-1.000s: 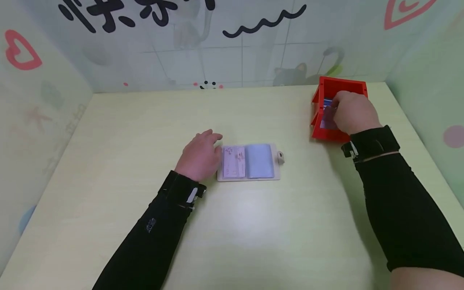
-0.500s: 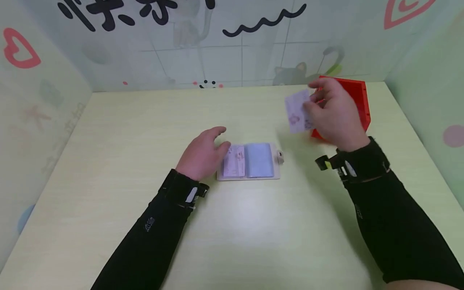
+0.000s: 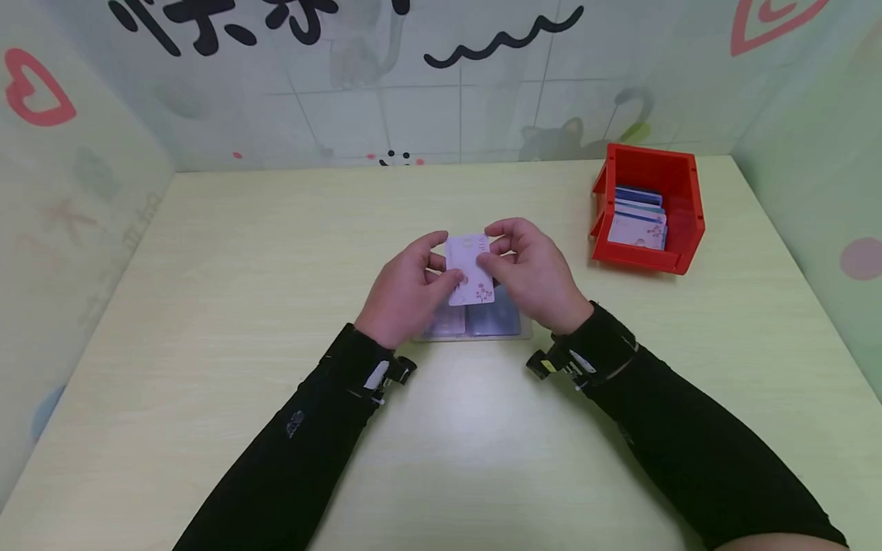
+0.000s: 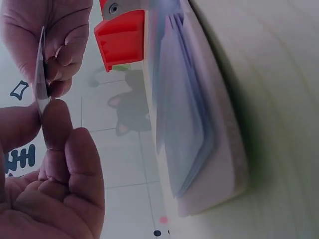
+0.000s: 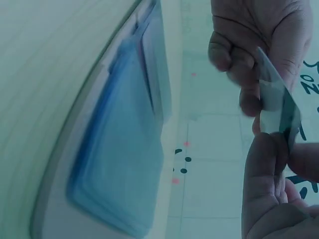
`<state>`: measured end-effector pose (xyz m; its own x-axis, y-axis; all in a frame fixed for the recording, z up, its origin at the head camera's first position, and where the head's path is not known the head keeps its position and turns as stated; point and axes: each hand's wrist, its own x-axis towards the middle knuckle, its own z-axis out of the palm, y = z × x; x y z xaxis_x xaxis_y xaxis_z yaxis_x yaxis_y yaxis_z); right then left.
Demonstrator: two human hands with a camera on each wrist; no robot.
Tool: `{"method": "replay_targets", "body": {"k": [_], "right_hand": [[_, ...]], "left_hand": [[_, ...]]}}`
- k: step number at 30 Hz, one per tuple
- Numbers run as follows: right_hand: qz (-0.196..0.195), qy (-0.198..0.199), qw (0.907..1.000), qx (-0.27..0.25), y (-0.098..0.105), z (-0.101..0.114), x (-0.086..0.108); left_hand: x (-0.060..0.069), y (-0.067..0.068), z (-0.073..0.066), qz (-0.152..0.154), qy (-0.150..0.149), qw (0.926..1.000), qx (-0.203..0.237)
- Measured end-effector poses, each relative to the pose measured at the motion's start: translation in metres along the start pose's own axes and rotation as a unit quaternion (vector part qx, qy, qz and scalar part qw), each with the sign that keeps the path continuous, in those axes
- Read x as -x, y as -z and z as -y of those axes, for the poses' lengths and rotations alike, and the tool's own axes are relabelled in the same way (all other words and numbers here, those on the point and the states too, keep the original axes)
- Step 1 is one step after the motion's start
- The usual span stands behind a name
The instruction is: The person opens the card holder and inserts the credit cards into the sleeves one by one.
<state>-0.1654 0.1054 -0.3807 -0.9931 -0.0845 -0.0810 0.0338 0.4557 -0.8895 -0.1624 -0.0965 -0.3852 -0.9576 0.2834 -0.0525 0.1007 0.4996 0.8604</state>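
Note:
A pale pink card (image 3: 471, 268) with a small floral print is held up between both hands. My left hand (image 3: 403, 295) pinches its left edge between thumb and fingers, and my right hand (image 3: 537, 279) pinches the right edge. Seen edge-on in the left wrist view, the card (image 4: 41, 74) is thin and stands above the table. Below it lies an open card holder (image 3: 506, 317) with clear bluish sleeves; a card sits in its left side. The hands and the held card hide the holder's upper part. Its stacked sleeves (image 5: 119, 144) show close up in the right wrist view.
A red open-front bin (image 3: 678, 207) stands at the back right of the table, with several cards (image 3: 637, 229) inside. The pale wooden table (image 3: 276, 229) is bounded by a printed back wall (image 3: 427, 115) and side walls.
My right hand has taken the card out of the red bin and carried it left to above the card holder. My left hand has moved slightly right and now pinches the card too.

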Motion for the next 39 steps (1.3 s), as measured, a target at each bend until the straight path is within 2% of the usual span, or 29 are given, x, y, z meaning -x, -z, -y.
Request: {"method": "replay_targets", "body": {"k": [7,14,24,32,39], "right_hand": [[0.039,-0.019,0.9964,0.073,0.014,-0.006,0.0],[0.079,-0.066,0.9881,0.114,0.025,-0.009,0.0],[0.112,-0.097,0.9765,0.156,0.022,-0.014,-0.001],[0.108,-0.1,0.9754,0.164,0.022,-0.011,-0.003],[0.113,-0.103,0.9744,0.165,0.02,-0.014,-0.002]], "left_hand": [[-0.002,0.002,0.004,-0.005,0.038,0.9986,-0.035],[-0.002,-0.002,0.009,0.018,0.071,0.9923,-0.1],[-0.002,-0.004,0.009,0.04,0.083,0.9852,-0.144],[-0.002,-0.002,0.007,0.036,0.077,0.98,-0.18],[0.0,-0.004,0.008,0.038,0.074,0.9793,-0.184]]}}
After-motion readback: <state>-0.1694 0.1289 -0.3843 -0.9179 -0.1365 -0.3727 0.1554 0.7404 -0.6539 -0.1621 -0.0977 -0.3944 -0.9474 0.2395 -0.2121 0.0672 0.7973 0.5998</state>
